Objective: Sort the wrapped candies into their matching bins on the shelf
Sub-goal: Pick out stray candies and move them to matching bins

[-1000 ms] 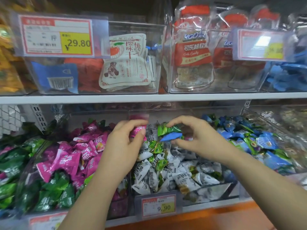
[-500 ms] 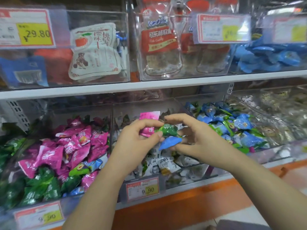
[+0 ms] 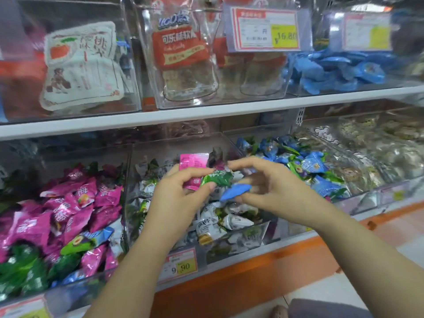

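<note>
My left hand (image 3: 181, 198) holds a pink wrapped candy (image 3: 193, 166) in its curled fingers above the middle bin (image 3: 127, 191). Its thumb touches the left end of a green wrapped candy (image 3: 218, 179). My right hand (image 3: 273, 189) faces it, fingers arched over the green candy's right end. It pinches a blue wrapped candy (image 3: 235, 191) just below. White-wrapped candies (image 3: 234, 222) fill the middle bin. The left bin holds mostly pink candies (image 3: 75, 203), with green ones (image 3: 23, 271) at its front. Blue candies (image 3: 314, 165) fill the bin to the right.
A white shelf board (image 3: 206, 113) runs above the bins, carrying clear boxes of bagged sweets and price tags. A 9.90 price tag (image 3: 181, 266) hangs on the middle bin's front. Further clear bins (image 3: 378, 143) stand at the far right. An orange shelf edge (image 3: 252, 281) lies below.
My hands have come together over the middle bin. My left thumb now touches the green candy that my right hand held with the blue one. My view has swung right.
</note>
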